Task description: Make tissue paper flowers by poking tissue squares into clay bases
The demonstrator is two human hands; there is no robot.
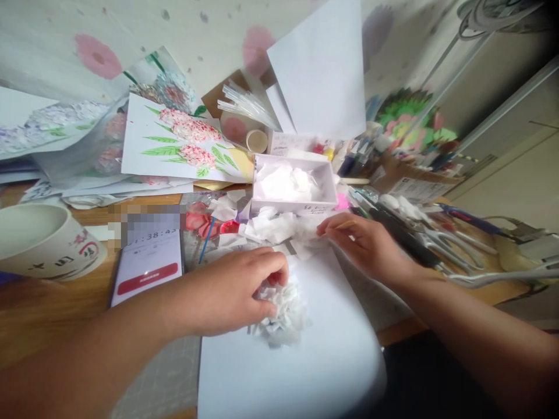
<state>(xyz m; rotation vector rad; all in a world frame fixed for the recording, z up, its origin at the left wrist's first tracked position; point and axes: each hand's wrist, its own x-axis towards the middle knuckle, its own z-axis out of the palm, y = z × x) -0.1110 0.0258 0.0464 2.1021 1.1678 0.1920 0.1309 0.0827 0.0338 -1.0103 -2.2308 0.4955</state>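
A ruffled white paper flower (pixel 286 314) sits on the white sheet (pixel 288 378) in front of me. My left hand (pixel 257 285) is at its left side, fingers curled and thumb against the paper petals. Farther right, my right hand (pixel 362 241) is closed, with a thin wooden stick (pixel 348 224) showing between the fingers. Its fingertips are at the edge of a heap of loose white paper pieces (pixel 275 226); whether they also pinch a piece I cannot tell.
Behind the heap stands a white box (pixel 301 205) holding white paper. A phone (pixel 151 256) and a paper cup (pixel 43 238) are on the left. Scissors (pixel 449 241) and other tools lie right. Flower pictures (pixel 144 157) lean at the back.
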